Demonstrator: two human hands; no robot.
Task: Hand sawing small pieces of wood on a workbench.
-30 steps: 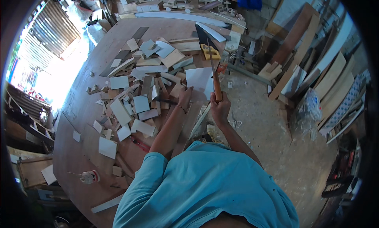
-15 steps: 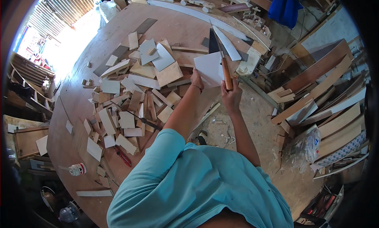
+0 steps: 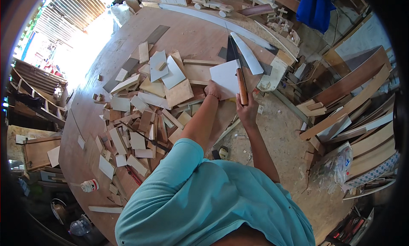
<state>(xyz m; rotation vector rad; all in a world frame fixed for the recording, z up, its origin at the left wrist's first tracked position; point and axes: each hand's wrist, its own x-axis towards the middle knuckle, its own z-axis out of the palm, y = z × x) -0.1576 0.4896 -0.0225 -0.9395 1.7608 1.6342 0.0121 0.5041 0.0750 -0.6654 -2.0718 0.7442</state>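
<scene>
A white square board (image 3: 226,79) lies at the right-hand edge of the table. My left hand (image 3: 212,89) grips its near left corner, with most of the fingers hidden. My right hand (image 3: 247,111) is closed around the wooden handle of a handsaw (image 3: 242,87), just off the table edge. The saw's thin blade, seen nearly edge-on, points away from me along the board's right side. Beyond the board lie a dark flat piece (image 3: 232,50) and a long white curved strip (image 3: 247,54).
Wood offcuts (image 3: 137,140) cover the middle of the table (image 3: 79,114), with red-handled pliers (image 3: 135,176) among them. A white bottle (image 3: 90,185) lies at the left. Wooden toy vehicles (image 3: 213,4) stand at the back. Planks (image 3: 349,103) lean at the right, near a blue bag (image 3: 316,11).
My right hand and the saw have moved slightly down and left, and the handle is more upright. The left hand stays on the board. The whole view has shifted a little.
</scene>
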